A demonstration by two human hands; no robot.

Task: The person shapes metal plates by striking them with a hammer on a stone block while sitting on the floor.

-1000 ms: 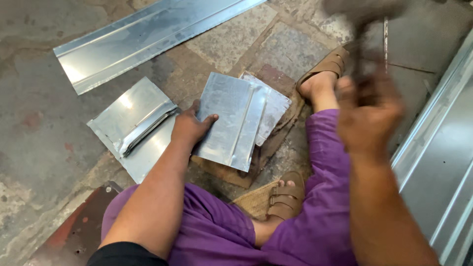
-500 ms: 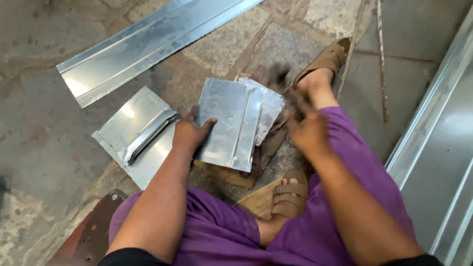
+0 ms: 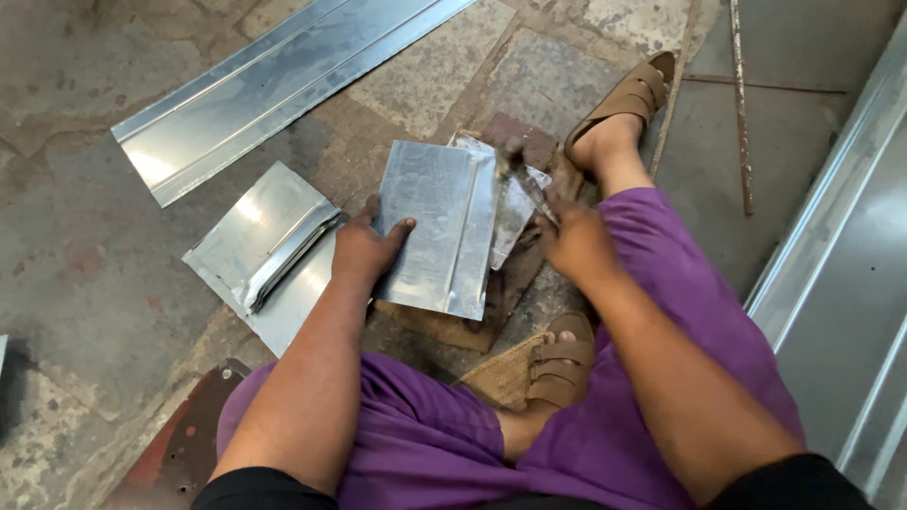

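My left hand (image 3: 367,247) presses flat on the left edge of a folded sheet-metal piece (image 3: 444,227) that lies on a wooden block (image 3: 491,293) between my legs. My right hand (image 3: 578,241) is closed around the handle of a hammer (image 3: 521,175), whose blurred head is down at the folded seam on the piece's right edge. A second, crumpled metal piece (image 3: 518,203) lies under that edge. I sit on the floor in purple trousers and brown sandals (image 3: 628,94).
A folded metal sheet (image 3: 269,250) lies left of my left hand. A long metal channel (image 3: 283,85) runs across the floor above it. Large metal sheets (image 3: 841,283) stand at the right, thin rusty rods (image 3: 739,113) beside them, and a rusty plate (image 3: 184,439) at bottom left.
My right hand swung down from high at the right with the hammer to the seam of the metal piece. My left hand stayed on the piece.
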